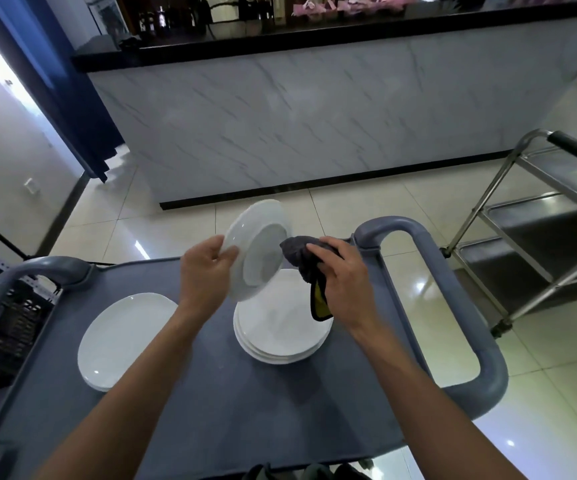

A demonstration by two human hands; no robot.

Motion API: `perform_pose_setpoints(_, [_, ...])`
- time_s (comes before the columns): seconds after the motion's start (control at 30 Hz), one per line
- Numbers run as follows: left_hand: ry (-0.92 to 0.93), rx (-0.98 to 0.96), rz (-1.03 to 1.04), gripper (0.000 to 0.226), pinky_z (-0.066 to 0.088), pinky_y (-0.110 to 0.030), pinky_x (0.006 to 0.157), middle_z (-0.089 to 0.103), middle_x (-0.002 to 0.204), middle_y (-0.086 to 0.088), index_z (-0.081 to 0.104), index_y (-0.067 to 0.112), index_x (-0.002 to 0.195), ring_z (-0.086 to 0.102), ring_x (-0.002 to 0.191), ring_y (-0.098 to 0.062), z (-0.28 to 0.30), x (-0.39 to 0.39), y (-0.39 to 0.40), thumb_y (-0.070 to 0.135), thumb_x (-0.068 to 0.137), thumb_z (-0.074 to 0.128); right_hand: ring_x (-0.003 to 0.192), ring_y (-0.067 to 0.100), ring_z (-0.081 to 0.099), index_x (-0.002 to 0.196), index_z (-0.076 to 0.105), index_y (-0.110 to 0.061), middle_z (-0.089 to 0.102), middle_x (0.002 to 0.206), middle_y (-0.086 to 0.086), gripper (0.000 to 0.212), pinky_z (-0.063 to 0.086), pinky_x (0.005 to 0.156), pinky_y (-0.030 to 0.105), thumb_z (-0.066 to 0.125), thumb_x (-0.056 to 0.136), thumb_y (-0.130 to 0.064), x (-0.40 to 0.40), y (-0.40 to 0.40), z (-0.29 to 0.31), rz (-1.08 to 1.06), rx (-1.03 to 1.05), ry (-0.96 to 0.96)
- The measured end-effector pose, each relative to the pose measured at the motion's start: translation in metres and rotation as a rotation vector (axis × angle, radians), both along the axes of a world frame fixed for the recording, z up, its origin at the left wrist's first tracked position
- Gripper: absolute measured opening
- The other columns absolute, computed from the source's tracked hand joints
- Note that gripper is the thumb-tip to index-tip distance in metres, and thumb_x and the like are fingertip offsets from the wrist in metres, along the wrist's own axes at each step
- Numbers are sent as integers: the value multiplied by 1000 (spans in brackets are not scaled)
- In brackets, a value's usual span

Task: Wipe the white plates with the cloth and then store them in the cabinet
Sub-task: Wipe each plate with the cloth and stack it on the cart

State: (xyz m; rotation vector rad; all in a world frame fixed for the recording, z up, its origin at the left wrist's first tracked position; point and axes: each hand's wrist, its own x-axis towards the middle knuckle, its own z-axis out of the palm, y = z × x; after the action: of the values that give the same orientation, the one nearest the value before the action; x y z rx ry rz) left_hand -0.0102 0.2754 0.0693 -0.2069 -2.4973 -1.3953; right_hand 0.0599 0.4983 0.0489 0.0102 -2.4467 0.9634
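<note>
My left hand [205,271] grips the near rim of a white plate [257,247], held tilted on edge above the cart with its underside facing right. My right hand [342,275] holds a bunched grey cloth [297,252] with a yellow and black edge, pressed against the plate's underside. Below them a stack of white plates [280,330] sits on the grey cart top [245,403]. Another white plate pile [124,337] lies on the cart's left side.
The cart has grey looped handles at left [27,275] and right [453,289]. A steel trolley [539,237] stands on the tiled floor to the right. A marble-fronted counter [314,126] runs across ahead. A dark crate [6,327] sits at the left.
</note>
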Motion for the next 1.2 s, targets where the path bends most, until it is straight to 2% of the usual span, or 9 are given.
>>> perform_pose_setpoints(0.07, [87,-188,-87,17,39,-35,53,56,62,-9,66,8,79,45,56,-21,0,1,8,19,91,62,115,35,55,123,69,-6,60,129,16,34,48,101,46,56,93,4,2,8,-3,-33,35,13])
perform_pose_setpoints(0.2, [193,-390,-220,10,45,-40,49,54,58,-1,72,15,92,49,50,-27,-15,6,19,11,93,63,113,37,57,121,70,-5,61,126,18,35,50,98,47,60,90,7,6,20,-8,-65,104,49])
perform_pose_setpoints(0.3, [230,-473,-240,12,45,-37,48,56,58,-1,70,19,92,51,51,-33,-27,11,23,17,92,59,112,39,58,121,70,-5,62,126,19,37,51,97,49,64,87,10,9,27,-12,-89,140,52])
perform_pose_setpoints(0.5, [299,-637,-294,24,50,-33,44,71,68,0,75,18,90,66,56,-31,-48,25,32,-2,77,75,112,37,58,122,69,-6,61,128,17,39,53,96,48,65,86,10,18,37,-18,-108,155,27])
perform_pose_setpoints(0.63, [371,-667,-365,25,53,-31,48,77,82,2,76,18,93,74,73,-24,-63,31,34,1,78,66,111,38,58,121,70,-5,62,126,18,39,53,94,49,66,86,10,22,39,-19,-105,174,14])
perform_pose_setpoints(0.73, [409,-673,-384,29,55,-32,52,77,88,1,77,16,96,75,80,-25,-77,37,34,-3,74,73,112,38,59,121,71,-6,62,126,18,38,51,93,52,65,86,9,24,38,-20,-88,205,-4])
perform_pose_setpoints(0.97, [371,-704,-480,24,60,-41,77,75,106,-4,76,13,101,71,96,-31,-113,54,31,6,79,81,116,39,57,122,70,-7,62,128,18,38,49,92,57,63,88,8,25,33,-20,-44,229,-42])
perform_pose_setpoints(1.13, [383,-739,-481,13,55,-41,74,69,103,-4,74,16,102,66,92,-33,-127,60,26,20,90,69,117,38,56,123,69,-8,61,129,17,39,48,93,56,62,88,8,26,33,-26,-22,206,-60])
perform_pose_setpoints(1.2, [379,-762,-493,23,53,-42,73,69,105,-4,74,17,104,65,93,-33,-131,61,22,28,93,56,117,38,56,124,69,-8,61,129,16,39,48,93,56,62,89,8,26,32,-30,-20,201,-70])
